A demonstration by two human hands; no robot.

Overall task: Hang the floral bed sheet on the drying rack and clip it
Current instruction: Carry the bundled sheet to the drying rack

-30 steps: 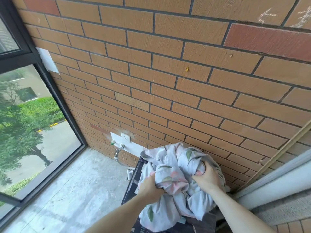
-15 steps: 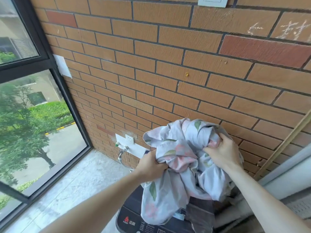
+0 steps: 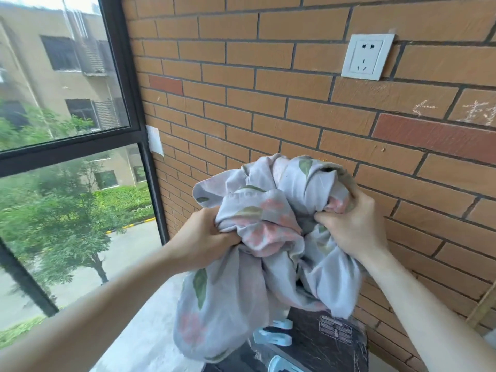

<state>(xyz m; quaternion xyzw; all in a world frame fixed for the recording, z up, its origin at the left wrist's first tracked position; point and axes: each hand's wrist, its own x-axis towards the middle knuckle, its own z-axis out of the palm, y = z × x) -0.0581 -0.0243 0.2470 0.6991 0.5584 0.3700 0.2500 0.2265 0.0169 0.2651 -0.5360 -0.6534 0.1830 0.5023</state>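
The floral bed sheet (image 3: 257, 237), pale grey with pink flowers and green leaves, is bunched into a ball in front of me and hangs down at its lower left. My left hand (image 3: 201, 237) grips the bundle's left side, fingers buried in the cloth. My right hand (image 3: 351, 226) grips its right side. Light blue clips (image 3: 273, 336) lie on the dark washing machine (image 3: 330, 342) just below the sheet. No drying rack is in view.
An orange brick wall (image 3: 295, 108) stands close ahead with a white socket (image 3: 367, 56) at upper right. A black-framed window (image 3: 118, 103) fills the left side. Grey concrete floor (image 3: 150, 331) runs between window and machine. A wooden pole (image 3: 483, 307) leans at the far right.
Both hands have lifted the bunched sheet up off the washing machine, and my view has tilted upward, bringing the upper socket and the blue clips into sight.
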